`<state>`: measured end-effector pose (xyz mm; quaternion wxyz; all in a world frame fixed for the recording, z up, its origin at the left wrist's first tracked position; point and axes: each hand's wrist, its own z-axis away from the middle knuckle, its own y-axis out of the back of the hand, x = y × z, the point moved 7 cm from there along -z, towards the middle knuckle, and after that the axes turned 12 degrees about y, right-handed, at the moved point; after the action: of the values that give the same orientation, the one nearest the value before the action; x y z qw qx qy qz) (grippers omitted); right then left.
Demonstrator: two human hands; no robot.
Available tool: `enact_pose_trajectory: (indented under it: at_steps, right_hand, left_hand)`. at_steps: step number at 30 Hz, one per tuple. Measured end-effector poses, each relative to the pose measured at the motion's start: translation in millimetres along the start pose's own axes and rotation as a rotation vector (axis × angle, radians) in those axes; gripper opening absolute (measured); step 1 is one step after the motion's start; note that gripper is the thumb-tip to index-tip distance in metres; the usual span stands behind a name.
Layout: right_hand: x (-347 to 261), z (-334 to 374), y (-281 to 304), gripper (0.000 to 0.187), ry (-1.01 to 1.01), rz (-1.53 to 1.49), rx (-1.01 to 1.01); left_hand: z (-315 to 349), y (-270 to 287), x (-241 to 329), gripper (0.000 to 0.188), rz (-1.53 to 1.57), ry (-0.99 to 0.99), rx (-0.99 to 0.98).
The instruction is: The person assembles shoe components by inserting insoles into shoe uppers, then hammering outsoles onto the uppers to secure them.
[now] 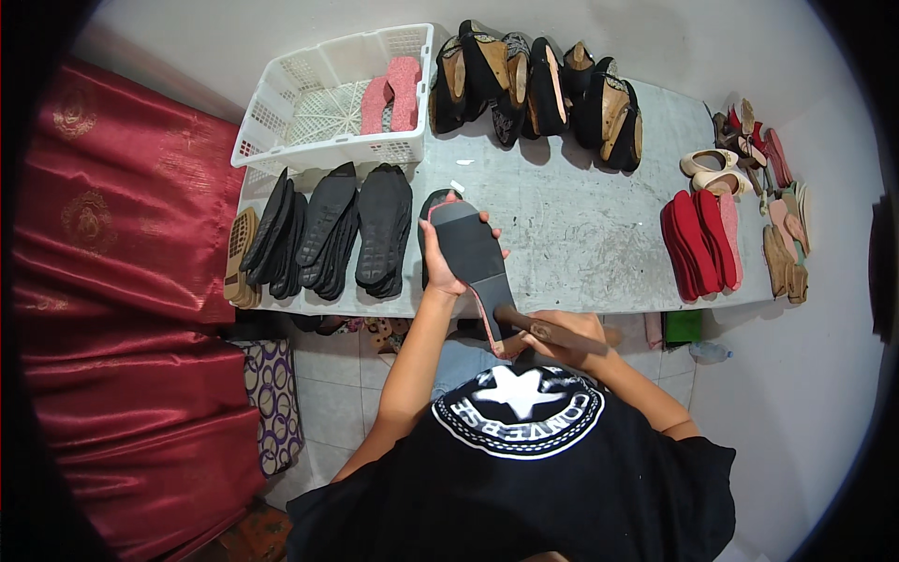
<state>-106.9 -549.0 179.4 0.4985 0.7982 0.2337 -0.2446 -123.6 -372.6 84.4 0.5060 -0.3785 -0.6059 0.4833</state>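
Observation:
My left hand (444, 266) is closed around a shoe (473, 251), thumb along one side and fingertips showing at the other. The shoe has its dark sole turned up, with a greyish toe part and pink along the edges, and its narrow heel end points toward my body. In my closed right hand (577, 328) is a hammer (562, 337) with a wooden handle. The hammer's head is over the heel end of the sole; whether it touches cannot be made out. Part of the shoe's underside is hidden by the left hand.
Stacks of black soles (382, 229) stand left on the grey table (581, 234), beside tan soles (242, 253). Behind is a white basket (328, 150) with pink pieces. Black shoes (548, 89) line the back; red soles (695, 245) and pale shoes (716, 178) lie right. A red curtain (131, 281) hangs left.

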Motion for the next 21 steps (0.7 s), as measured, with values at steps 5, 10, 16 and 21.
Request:
enact_pose_trajectory:
  at_steps: [5, 10, 16, 21]
  right_hand:
    - [5.2, -18.8, -2.5, 0.027, -0.121, 0.004, -0.001]
    - [4.4, -13.0, -2.1, 0.025, -0.038, -0.033, 0.357]
    - [9.0, -38.6, -6.0, 0.028, -0.032, 0.006, 0.295]
    - [11.3, -60.8, -4.8, 0.029, 0.016, 0.103, 0.129]
  left_hand:
    - [-3.5, 0.2, 0.6, 0.059, -0.066, 0.027, 0.019]
    - [-3.4, -3.7, 1.1, 0.060, -0.020, -0.002, 0.021]
    - [0.6, 1.1, 3.4, 0.061, -0.051, 0.008, 0.075]
    - [0.4, -5.1, 5.0, 0.063, -0.064, 0.023, 0.083]
